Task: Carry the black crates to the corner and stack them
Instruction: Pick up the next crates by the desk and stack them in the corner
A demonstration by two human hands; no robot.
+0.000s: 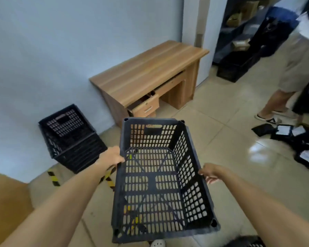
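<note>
I hold an empty black perforated crate (155, 184) in front of me, above the tiled floor. My left hand (111, 156) grips its left long rim. My right hand (210, 172) grips the right long rim from outside. A stack of black crates (70, 138) stands on the floor against the pale wall, ahead to the left, beside the desk. Further black crates (234, 66) sit at the far right by the shelves. The rim of another black crate (246, 242) shows at the bottom edge.
A wooden desk (150, 72) with a half-open drawer stands against the wall. Yellow-black tape (53, 177) marks the floor near the stack. Another person (296, 68) stands at right among scattered dark items (292, 138). A brown surface (5, 202) fills the lower left.
</note>
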